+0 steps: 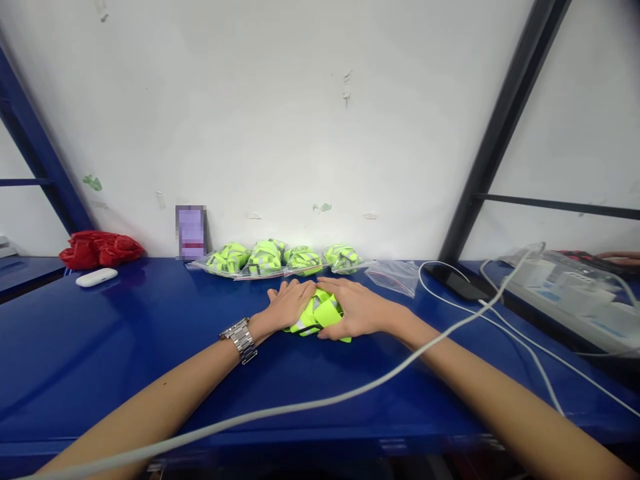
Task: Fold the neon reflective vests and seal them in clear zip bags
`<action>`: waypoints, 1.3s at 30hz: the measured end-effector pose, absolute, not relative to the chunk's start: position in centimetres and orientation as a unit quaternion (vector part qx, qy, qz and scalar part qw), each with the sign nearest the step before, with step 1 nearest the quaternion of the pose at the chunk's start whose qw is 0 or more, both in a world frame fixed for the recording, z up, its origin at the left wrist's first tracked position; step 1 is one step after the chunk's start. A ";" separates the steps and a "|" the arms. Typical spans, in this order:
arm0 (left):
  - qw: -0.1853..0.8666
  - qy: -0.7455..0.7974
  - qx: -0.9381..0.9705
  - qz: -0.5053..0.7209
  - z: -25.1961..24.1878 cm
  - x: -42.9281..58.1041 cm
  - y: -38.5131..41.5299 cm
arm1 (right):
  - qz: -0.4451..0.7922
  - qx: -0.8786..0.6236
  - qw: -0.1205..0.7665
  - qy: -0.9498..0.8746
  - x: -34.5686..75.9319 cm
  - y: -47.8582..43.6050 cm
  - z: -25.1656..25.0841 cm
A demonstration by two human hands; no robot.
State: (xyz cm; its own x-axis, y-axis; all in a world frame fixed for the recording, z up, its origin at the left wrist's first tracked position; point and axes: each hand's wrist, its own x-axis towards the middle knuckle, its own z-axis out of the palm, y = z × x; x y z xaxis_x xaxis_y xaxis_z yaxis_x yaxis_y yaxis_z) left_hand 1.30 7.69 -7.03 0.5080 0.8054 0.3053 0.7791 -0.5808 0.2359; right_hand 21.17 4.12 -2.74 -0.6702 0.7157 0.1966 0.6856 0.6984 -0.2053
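Note:
A bundle of neon-yellow reflective straps (327,308) with silver-grey stripes and a black strip lies on the blue table. My left hand (290,303), with a metal watch at the wrist, presses on its left side, fingers bent over it. From the right, my right hand (356,308) cups the same bundle, thumb at the near side and fingers over the top. Parts of the bundle are hidden under both hands. Just behind, several similar bundles (267,257) sit in clear plastic bags along the wall.
A clear zip bag (395,277) lies flat at the right. Behind it are a dark phone (460,283) and a power strip with white chargers (575,293). A white cable (350,395) crosses before my arms. Leftward are a propped phone (191,232), white case (97,277) and red bag (103,249).

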 end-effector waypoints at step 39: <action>0.239 0.336 0.783 0.465 -3.4 1.2 3.0 | 0.290 -0.299 0.501 -0.759 20.6 4.2 -4.6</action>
State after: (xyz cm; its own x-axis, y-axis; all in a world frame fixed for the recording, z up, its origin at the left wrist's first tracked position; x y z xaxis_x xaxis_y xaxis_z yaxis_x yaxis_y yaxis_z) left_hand 1.24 3.03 -3.39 0.3413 0.7492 0.5676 0.3048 -0.6595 0.6871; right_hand 20.61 4.24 -4.62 -0.3190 0.7445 0.5864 0.1639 0.6528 -0.7396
